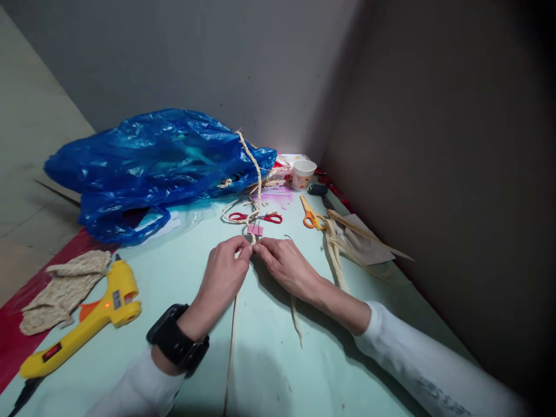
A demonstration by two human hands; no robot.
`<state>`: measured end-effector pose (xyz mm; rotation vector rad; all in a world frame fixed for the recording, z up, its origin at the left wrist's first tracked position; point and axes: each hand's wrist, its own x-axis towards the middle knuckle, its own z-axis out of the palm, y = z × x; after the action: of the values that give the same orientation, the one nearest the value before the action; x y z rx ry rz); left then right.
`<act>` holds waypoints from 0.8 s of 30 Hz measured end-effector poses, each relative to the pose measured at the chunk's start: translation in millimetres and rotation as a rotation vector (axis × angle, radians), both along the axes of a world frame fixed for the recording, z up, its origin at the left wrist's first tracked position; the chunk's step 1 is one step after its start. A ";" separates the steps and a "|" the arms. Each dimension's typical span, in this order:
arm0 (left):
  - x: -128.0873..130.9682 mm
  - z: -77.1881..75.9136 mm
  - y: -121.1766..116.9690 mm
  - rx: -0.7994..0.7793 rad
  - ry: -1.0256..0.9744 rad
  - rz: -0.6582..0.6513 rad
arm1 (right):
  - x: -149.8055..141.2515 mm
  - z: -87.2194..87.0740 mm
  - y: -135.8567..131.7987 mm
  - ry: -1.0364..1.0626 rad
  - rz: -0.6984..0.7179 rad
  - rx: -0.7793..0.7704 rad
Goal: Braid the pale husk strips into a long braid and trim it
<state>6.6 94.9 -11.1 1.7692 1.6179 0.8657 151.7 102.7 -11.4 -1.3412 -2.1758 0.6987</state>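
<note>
My left hand [228, 263] and my right hand [284, 263] meet over the table, both pinching the near end of a pale braided cord [253, 236]. Loose strands come out below: one long strand [232, 347] runs toward me under my left hand, and a shorter strand [296, 321] hangs below my right hand. Just beyond my fingertips, a small pink clip [255, 230] sits at the cord. From there the braid [259, 179] stretches away and up onto a blue plastic bag [174, 156]. Red-handled scissors [273, 218] lie behind the clip, partly under the cord.
At left are a yellow glue gun [108, 301] and a woven straw piece [65, 289]. Orange-handled scissors [309, 217], a paper cup [303, 174], a dark thread spool [317, 190] and a bundle of pale fibre strips [334, 249] lie at right. Grey walls [434, 145] rise behind and at right.
</note>
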 end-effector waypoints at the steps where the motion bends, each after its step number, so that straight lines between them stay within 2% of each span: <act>1: 0.4 -0.2 -0.7 0.007 0.006 -0.008 | 0.3 -1.0 1.6 0.041 -0.008 -0.005; 5: 3.7 1.8 -5.2 0.008 0.074 -0.035 | 1.1 -4.9 4.8 0.114 -0.034 -0.035; 10: 8.0 10.1 -14.6 0.036 0.285 -0.028 | 1.4 -4.7 2.1 0.145 -0.070 -0.033; 13: 9.3 10.7 -20.6 0.146 0.410 0.016 | 1.7 -2.3 0.5 0.143 -0.088 -0.014; 17: 12.1 4.2 -30.0 0.338 0.560 0.076 | 3.0 -3.6 1.0 0.202 -0.048 -0.069; 20: 16.7 -1.8 -37.1 0.419 0.670 0.025 | 3.9 -8.2 2.6 0.350 -0.045 -0.158; 24: 26.0 -8.3 -44.1 0.386 0.812 -0.119 | 2.9 -10.3 3.9 0.613 -0.018 -0.417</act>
<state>32.6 50.7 -19.5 2.6962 1.8611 0.4243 154.6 106.6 -21.7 -1.1238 -1.5747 1.4016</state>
